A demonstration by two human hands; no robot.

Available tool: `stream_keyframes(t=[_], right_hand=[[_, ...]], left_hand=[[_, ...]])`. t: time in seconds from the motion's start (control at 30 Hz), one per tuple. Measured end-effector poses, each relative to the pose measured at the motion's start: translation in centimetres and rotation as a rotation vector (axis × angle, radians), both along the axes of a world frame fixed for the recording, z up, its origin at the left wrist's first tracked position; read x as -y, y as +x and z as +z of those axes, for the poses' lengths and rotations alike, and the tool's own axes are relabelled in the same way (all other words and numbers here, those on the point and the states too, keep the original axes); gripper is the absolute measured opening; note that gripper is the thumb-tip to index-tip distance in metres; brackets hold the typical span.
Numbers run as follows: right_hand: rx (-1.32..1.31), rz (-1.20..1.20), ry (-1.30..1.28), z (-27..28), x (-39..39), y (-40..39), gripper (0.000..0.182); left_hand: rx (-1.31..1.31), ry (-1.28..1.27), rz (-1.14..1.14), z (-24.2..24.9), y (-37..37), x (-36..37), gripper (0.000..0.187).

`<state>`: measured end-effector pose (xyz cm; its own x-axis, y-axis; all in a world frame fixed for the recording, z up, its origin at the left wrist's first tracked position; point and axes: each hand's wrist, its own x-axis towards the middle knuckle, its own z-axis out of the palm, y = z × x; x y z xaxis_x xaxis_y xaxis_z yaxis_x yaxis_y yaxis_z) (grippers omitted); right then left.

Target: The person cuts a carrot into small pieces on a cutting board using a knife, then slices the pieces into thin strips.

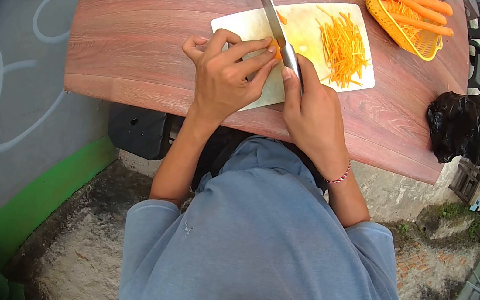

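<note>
My right hand (314,108) is wrapped round the metal handle of a kitchen knife (270,8), whose long blade points up and to the left over the cutting board. Bent fingers of my left hand (229,72) press on a piece of carrot (275,49) right beside the blade; the fingers partly cover it. Beneath both lies the white cutting board (288,89), tilted a little on the table. A pile of thin carrot strips (343,48) rests on its right side. Another small carrot bit (282,18) lies behind the blade.
The reddish wooden table (140,31) has its front edge close to my body. At the back right stands a yellow plastic basket (397,28) with whole carrots (422,13) and shreds. A black plastic bag (462,129) hangs at the right edge. A dark stool (137,129) is below left.
</note>
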<state>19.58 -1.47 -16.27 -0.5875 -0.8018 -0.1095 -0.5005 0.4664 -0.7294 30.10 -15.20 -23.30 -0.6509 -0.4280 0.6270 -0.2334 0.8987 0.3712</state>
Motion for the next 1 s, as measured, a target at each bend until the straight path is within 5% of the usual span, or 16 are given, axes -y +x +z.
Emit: stream_keyframes(t=[0.27, 1.0], right_hand=[[0.172, -0.054, 0.011, 1.8, -2.4, -1.0, 0.033], [0.098, -0.028, -0.018, 1.1, -3.6, 1.2, 0.034]], left_hand=[[-0.002, 0.029, -0.005, 0.3, 0.0, -0.1, 0.015], [0.007, 0.036, -0.004, 0.1, 0.1, 0.0, 0.013]])
